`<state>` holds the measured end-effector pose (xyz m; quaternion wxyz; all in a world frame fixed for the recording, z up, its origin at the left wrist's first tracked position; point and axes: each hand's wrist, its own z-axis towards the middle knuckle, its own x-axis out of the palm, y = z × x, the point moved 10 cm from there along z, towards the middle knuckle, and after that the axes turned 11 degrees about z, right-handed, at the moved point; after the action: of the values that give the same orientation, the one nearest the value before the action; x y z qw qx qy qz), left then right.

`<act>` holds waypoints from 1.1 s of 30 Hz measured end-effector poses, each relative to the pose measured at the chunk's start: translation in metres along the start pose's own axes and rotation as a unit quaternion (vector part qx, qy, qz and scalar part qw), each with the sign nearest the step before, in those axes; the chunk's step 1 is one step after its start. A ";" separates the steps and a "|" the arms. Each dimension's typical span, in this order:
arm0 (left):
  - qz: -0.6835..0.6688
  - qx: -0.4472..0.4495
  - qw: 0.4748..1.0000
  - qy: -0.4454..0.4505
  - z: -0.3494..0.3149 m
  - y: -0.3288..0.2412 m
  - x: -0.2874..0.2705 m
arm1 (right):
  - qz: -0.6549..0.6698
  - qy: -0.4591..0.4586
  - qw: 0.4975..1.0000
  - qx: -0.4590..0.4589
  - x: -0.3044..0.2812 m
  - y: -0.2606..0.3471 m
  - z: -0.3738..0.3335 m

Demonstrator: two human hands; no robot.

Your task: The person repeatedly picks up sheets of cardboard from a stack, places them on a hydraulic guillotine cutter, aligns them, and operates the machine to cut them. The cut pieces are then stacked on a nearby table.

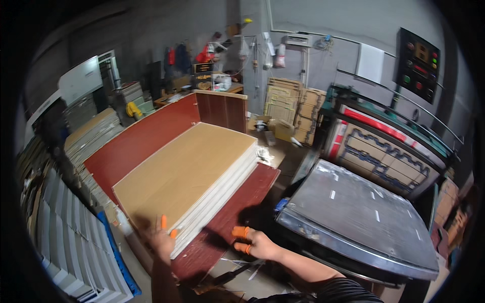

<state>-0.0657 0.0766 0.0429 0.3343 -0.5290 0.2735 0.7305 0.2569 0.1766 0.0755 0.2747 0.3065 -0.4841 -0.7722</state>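
Low on my left lies a stack of grey-and-white sheets. Farther off I see a bright yellow cloth and dark hanging clothes. Ahead, tan panels lean upright near the grey wall. High on my right is a black control panel.

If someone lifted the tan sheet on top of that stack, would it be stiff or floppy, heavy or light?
The tan sheet lies broad and flat, so it may be fairly stiff but bow if lifted by one corner. Its cardboard-like surface suggests it's light for its size. Lying atop the white-edged stack, it would probably slide if pushed.
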 end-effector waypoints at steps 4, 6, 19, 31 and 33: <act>-0.065 -0.017 0.994 0.091 0.005 0.050 0.066 | -0.137 -0.086 0.986 -0.051 -0.150 0.120 -0.137; 0.081 0.096 0.969 -0.214 -0.016 0.011 -0.005 | -0.220 -0.364 0.905 0.017 -0.264 0.172 -0.245; -0.272 0.478 0.794 -0.259 -0.149 -0.535 -0.259 | -0.294 -0.641 0.080 0.705 -0.244 0.251 -1.019; -0.391 0.579 0.708 -0.103 -0.249 -0.648 -0.291 | -0.297 -0.620 0.245 0.683 -0.247 0.266 -1.097; -0.409 0.568 0.710 -0.075 -0.247 -0.649 -0.280 | -0.350 -0.593 0.205 0.695 -0.271 0.274 -1.042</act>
<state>0.6451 0.2421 0.2086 0.8570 -0.2434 0.3679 0.2665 1.2415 -0.3361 0.0244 -0.7144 -0.0346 -0.6917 -0.1000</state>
